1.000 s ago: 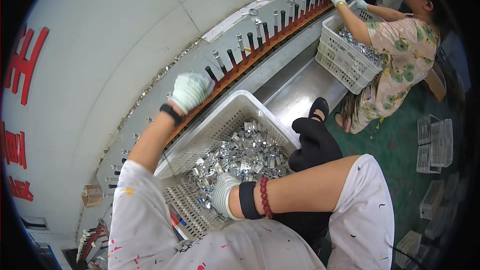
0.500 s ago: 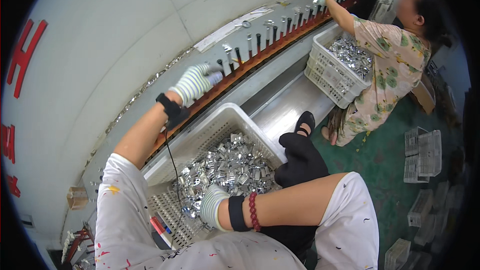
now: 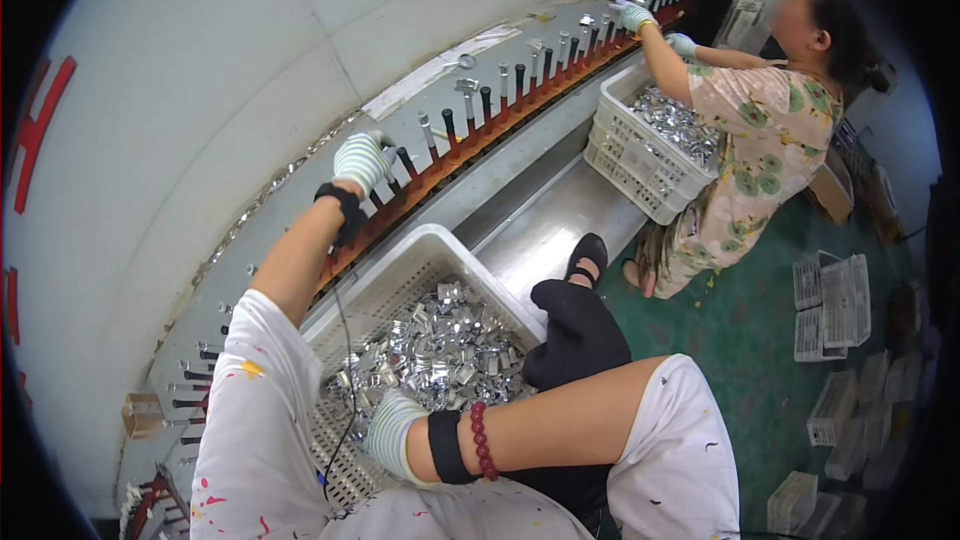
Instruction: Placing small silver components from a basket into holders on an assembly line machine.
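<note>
My left hand (image 3: pixel 362 162), in a striped knit glove with a black strap at the wrist, is over the row of upright pegs. Its fingers are curled, and whatever is between them is hidden. Just right of it stand black-topped pegs (image 3: pixel 450 127) on a red-brown rail (image 3: pixel 432 178); some others carry shiny metal pieces (image 3: pixel 467 86). My right hand (image 3: pixel 392 435), gloved alike, reaches into a white perforated basket (image 3: pixel 432 233) at the heap of small silvery metal parts (image 3: pixel 450 345). Its fingertips are out of sight.
A co-worker (image 3: pixel 765 130) sits farther right, both gloved hands near the rail, beside a stacked white basket (image 3: pixel 650 175) of metal parts. A metal sheet (image 3: pixel 545 225) lies between the baskets. More crates (image 3: pixel 832 305) stand on the green floor. A thin cable (image 3: pixel 350 360) hangs from my left wrist.
My left hand has drawn back leftward along the pegs, its fingers more curled. My right hand stays at the heap. A second hand of the co-worker has come into sight. The whole view has shifted slightly.
</note>
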Tool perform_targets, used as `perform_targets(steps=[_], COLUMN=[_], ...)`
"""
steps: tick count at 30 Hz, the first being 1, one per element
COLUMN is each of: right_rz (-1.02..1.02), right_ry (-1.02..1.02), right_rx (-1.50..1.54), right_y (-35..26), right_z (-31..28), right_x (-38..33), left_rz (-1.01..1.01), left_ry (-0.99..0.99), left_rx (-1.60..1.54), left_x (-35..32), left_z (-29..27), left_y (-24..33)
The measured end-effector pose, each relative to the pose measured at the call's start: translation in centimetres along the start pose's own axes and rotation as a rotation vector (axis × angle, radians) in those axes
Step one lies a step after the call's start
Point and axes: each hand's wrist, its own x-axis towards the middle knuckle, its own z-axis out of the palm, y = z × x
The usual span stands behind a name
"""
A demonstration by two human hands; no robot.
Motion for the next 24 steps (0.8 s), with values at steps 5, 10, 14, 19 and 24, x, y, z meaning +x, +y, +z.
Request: perform_targets(steps=[5, 10, 14, 19, 24], right_rz=[-0.021, -0.049, -0.043, -0.030, -0.023], right_ry=[-0.078, -0.035, -0.045, -0.076, -0.057], right_rx=[-0.033, 0.025, -0.005, -0.007, -0.017], right_y=[-0.8, -0.3, 0.2, 0.5, 0.4], right_z=[0.5, -1.1, -1.6, -0.7, -0.5], right_x=[0.7, -1.2, -1.4, -0.5, -0.3], left_rz=[0.358, 0.814, 0.687, 0.435, 0.362], left_ry=[0.236, -0.272, -0.297, 0.123, -0.047], left_rx=[0.100, -0.088, 0.041, -0.127, 0.093], left_x=[-6.9, -14.7, -12.3, -3.6, 2.0], left_z=[-2.5, -2.8, -3.8, -4.6, -3.3], left_y=[-1.3, 2.3, 4.1, 2.9, 1.9])
